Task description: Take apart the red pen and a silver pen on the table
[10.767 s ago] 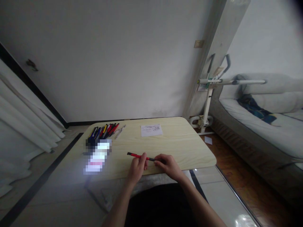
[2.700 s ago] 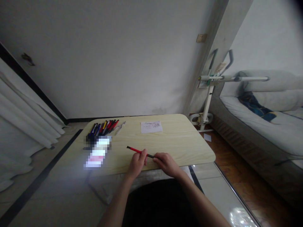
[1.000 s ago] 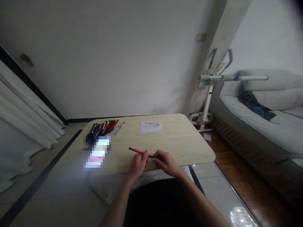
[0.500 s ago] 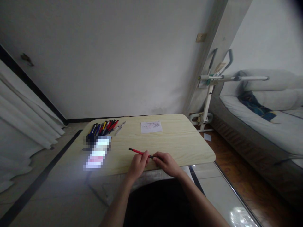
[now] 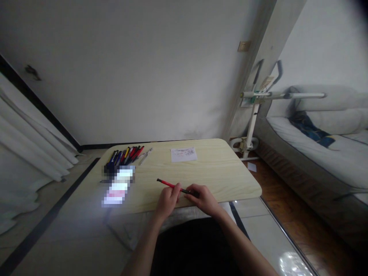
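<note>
A red pen with black ends (image 5: 166, 183) lies across my two hands just above the near edge of the light wooden table (image 5: 224, 172). My left hand (image 5: 168, 201) pinches the red barrel near its middle, fingers closed. My right hand (image 5: 202, 198) is closed on the pen's dark right end. The pen's left tip points out to the left over the tabletop.
A row of several coloured pens (image 5: 125, 156) lies at the table's far left, a metal compass (image 5: 145, 156) beside it and a blurred patch (image 5: 117, 186) in front. A white slip of paper (image 5: 184, 154) lies further back. A white stand (image 5: 253, 122) and a sofa (image 5: 319, 142) are to the right.
Both hands keep their hold on the red pen; it has shifted only slightly, its left tip a little further right than 2.7 s ago.
</note>
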The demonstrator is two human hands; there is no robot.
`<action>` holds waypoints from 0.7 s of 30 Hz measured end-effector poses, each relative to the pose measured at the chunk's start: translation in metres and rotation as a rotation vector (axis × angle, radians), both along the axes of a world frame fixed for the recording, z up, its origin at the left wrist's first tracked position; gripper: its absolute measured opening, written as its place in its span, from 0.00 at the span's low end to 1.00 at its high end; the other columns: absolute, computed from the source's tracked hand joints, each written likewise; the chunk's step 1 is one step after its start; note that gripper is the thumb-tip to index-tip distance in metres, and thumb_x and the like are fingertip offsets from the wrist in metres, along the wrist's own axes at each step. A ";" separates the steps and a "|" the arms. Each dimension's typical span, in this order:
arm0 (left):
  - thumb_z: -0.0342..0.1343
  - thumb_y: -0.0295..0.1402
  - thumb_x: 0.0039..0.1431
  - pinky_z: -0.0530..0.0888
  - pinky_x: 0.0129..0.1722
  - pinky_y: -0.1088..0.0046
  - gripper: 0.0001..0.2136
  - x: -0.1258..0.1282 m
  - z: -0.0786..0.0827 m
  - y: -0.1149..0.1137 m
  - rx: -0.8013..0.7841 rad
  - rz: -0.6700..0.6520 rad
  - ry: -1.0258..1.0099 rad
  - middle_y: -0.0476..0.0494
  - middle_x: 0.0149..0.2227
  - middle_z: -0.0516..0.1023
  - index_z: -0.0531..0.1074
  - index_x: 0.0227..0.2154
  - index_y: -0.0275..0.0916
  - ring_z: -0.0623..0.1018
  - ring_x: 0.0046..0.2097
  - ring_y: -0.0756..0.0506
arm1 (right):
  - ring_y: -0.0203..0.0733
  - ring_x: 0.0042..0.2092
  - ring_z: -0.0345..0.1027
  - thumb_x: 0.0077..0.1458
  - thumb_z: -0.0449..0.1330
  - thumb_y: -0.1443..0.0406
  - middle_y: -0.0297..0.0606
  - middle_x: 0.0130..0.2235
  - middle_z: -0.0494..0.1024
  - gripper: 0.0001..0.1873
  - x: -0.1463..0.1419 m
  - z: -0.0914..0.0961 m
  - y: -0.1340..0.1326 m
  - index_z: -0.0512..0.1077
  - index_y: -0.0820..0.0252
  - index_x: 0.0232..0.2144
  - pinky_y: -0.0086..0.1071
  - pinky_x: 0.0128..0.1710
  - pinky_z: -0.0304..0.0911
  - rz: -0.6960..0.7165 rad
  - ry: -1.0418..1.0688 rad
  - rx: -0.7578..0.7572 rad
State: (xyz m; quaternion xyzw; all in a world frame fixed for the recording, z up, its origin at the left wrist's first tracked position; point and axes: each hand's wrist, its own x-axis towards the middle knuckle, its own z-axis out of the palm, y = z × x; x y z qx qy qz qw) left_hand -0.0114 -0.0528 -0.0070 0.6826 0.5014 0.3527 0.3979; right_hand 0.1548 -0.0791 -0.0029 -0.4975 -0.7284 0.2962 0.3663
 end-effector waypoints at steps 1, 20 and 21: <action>0.38 0.46 0.57 0.60 0.24 0.75 0.23 0.000 0.000 0.000 -0.002 -0.003 0.000 0.52 0.12 0.59 0.56 0.12 0.39 0.64 0.19 0.51 | 0.33 0.25 0.59 0.52 0.56 0.60 0.32 0.24 0.70 0.10 0.000 0.000 0.000 0.70 0.61 0.31 0.25 0.25 0.53 0.008 -0.004 0.006; 0.40 0.48 0.57 0.62 0.24 0.76 0.23 0.001 0.000 -0.002 0.006 0.019 -0.019 0.50 0.14 0.63 0.62 0.14 0.38 0.67 0.21 0.50 | 0.37 0.31 0.63 0.53 0.55 0.63 0.37 0.30 0.70 0.08 -0.002 -0.001 0.001 0.71 0.59 0.33 0.29 0.31 0.59 -0.088 0.073 0.141; 0.40 0.48 0.57 0.62 0.24 0.76 0.22 0.001 0.000 -0.002 0.002 0.009 -0.029 0.50 0.15 0.63 0.63 0.15 0.38 0.67 0.21 0.50 | 0.37 0.31 0.64 0.53 0.55 0.63 0.37 0.31 0.70 0.08 -0.002 -0.002 0.002 0.71 0.59 0.33 0.30 0.31 0.60 -0.096 0.077 0.151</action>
